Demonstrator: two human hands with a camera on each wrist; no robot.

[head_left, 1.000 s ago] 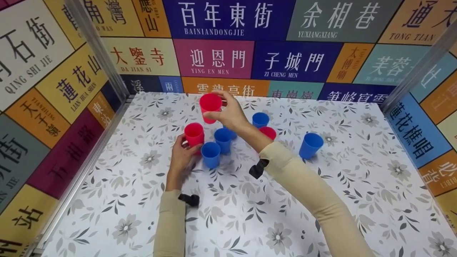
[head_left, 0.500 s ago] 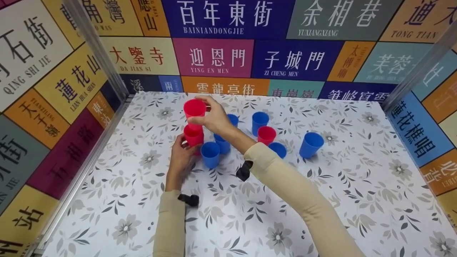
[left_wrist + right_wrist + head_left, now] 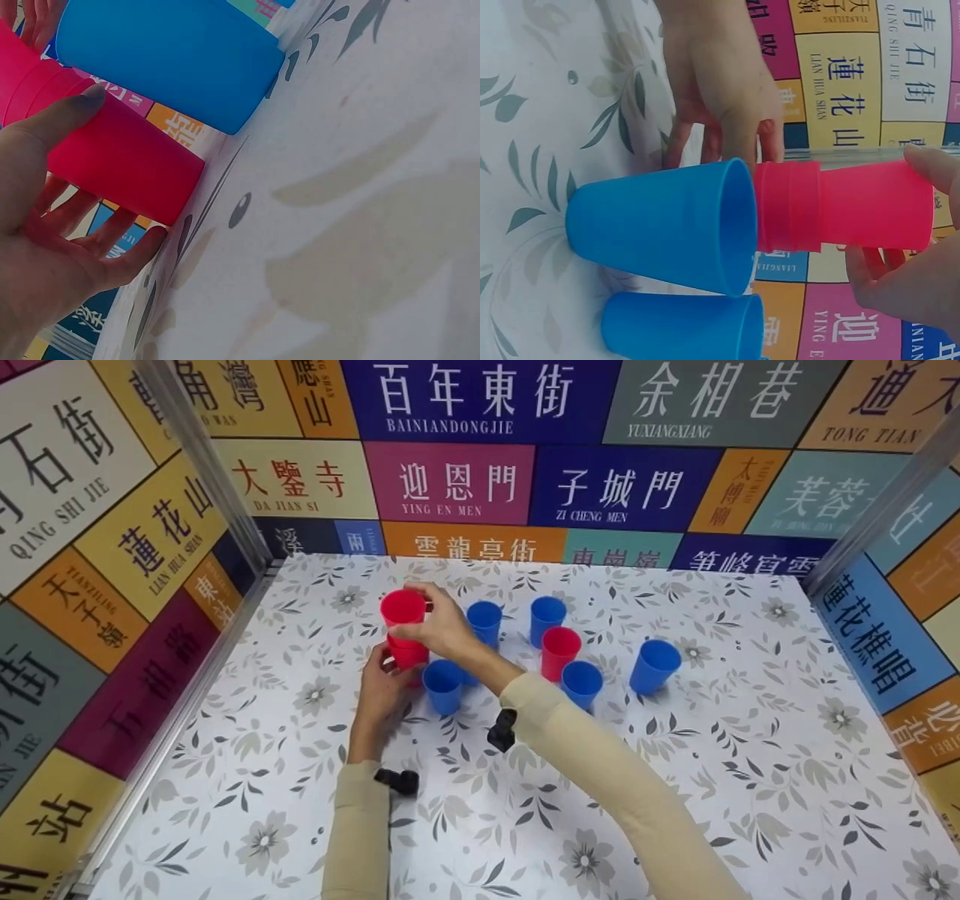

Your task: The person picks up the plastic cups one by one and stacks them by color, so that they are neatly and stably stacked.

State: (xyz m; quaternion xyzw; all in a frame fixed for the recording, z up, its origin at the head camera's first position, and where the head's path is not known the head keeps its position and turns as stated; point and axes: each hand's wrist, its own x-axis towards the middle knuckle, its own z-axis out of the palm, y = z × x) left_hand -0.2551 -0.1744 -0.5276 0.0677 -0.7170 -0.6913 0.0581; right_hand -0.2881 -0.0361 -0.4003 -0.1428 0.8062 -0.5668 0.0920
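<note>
My left hand [image 3: 381, 688] grips the lower red cups [image 3: 408, 654] at the left of the group, thumb on the near side and fingers behind, in the left wrist view. Above them my right hand [image 3: 451, 628] holds another red cup [image 3: 877, 206] upright between thumb and fingers. Its narrow base sits inside the top of the lower red cups, where stacked rims [image 3: 787, 206] show in the right wrist view. Close beside the left hand stands a blue cup [image 3: 443, 688], with a second one mostly hidden behind it.
More blue cups stand upright to the right: one behind the right hand [image 3: 484, 619], one at the back [image 3: 548, 619], one nearer [image 3: 582, 682] and one farther right [image 3: 655, 666]. A single red cup [image 3: 561, 652] is among them. Printed panels [image 3: 450, 484] wall the flowered table [image 3: 480, 817].
My right hand has moved left and then down, bringing its red cup from above the blue cups into the lower red ones. The left hand has stayed in place.
</note>
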